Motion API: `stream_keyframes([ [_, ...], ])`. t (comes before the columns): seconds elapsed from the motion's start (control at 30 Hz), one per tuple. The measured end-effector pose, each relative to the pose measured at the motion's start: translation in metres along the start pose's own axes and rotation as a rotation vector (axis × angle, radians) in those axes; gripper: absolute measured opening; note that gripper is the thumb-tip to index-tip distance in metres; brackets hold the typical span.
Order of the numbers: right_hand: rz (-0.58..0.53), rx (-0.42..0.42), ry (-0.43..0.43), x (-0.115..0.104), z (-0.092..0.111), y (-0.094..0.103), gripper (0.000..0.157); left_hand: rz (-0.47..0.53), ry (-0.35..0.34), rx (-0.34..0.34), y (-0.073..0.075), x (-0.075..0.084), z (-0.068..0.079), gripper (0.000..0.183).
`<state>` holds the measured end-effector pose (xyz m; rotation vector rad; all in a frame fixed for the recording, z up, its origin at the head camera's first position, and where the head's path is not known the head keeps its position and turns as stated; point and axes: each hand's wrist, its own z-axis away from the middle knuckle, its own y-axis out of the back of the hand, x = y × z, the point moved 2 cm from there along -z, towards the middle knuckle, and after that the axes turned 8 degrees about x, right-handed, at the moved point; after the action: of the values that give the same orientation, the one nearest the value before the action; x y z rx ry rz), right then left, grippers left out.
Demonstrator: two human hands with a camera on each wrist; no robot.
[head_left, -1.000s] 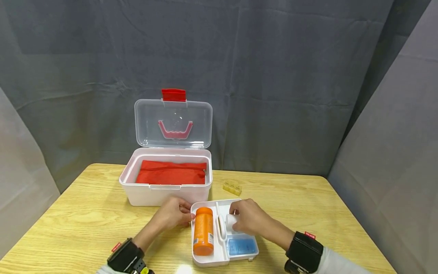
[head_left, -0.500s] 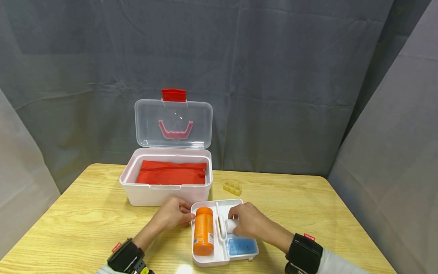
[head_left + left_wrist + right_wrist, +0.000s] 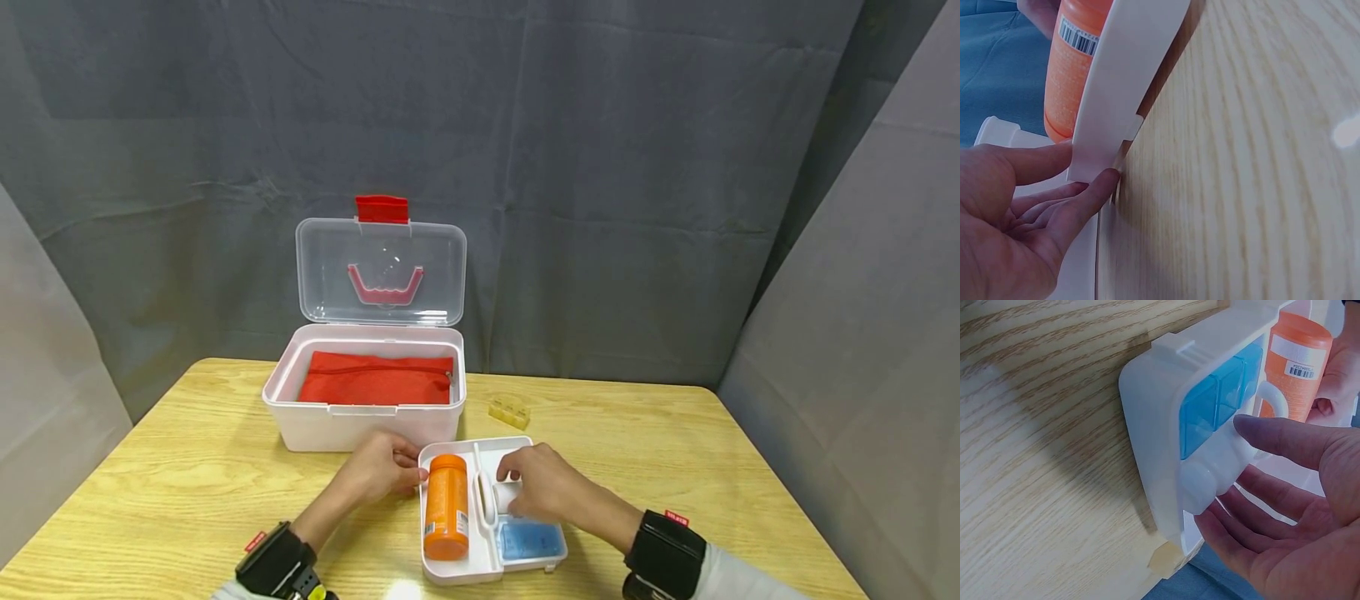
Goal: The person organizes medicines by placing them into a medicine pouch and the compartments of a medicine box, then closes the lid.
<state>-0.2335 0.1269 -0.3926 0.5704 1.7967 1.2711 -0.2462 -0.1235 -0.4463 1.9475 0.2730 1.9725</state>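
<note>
A white tray (image 3: 497, 454) with a raised middle handle (image 3: 484, 500) lies on the table. My left hand (image 3: 386, 468) holds its left far corner, thumb and fingertips against the wall. In the tray's right part, my right hand (image 3: 546, 483) holds a small white bottle (image 3: 1230, 456), lying on its side, with the thumb on one side and the fingers on the other. Beside the bottle is a blue translucent pill case (image 3: 530, 540) with several compartments. An orange bottle (image 3: 446, 508) with a barcode label lies in the tray's left part.
Behind the tray stands a whitish plastic box (image 3: 360, 425), its clear lid (image 3: 382, 242) raised, with a red zippered pouch (image 3: 378, 379) inside. A small yellow translucent case (image 3: 509, 411) sits behind the tray on the wooden table (image 3: 637, 450). Grey cloth (image 3: 600, 208) hangs behind.
My right hand has shifted slightly left with the white bottle, toward the tray's handle. My left hand, the tray and the box have not visibly moved.
</note>
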Motion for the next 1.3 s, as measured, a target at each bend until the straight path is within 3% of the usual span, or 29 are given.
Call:
stream_keyframes([
  [0.4,-0.036,-0.013,-0.073,-0.001,-0.001,0.004,0.033,-0.002,0.006,-0.001,0.000,0.001,0.002,0.028],
  [0.53,-0.040,0.022,-0.095,0.000,-0.006,0.007,0.033,-0.006,-0.010,-0.005,0.000,0.001,0.003,0.026],
  [0.8,0.042,0.114,-0.191,0.003,-0.024,0.023,0.035,-0.010,-0.017,-0.003,0.000,0.000,0.001,0.025],
  [1.03,0.082,0.172,-0.204,0.021,-0.046,0.033,0.037,-0.019,-0.017,0.002,0.001,0.000,0.001,0.026],
  [1.3,0.076,0.167,-0.295,0.040,-0.067,0.041,0.042,-0.003,-0.008,0.005,0.000,0.000,0.001,0.027],
])
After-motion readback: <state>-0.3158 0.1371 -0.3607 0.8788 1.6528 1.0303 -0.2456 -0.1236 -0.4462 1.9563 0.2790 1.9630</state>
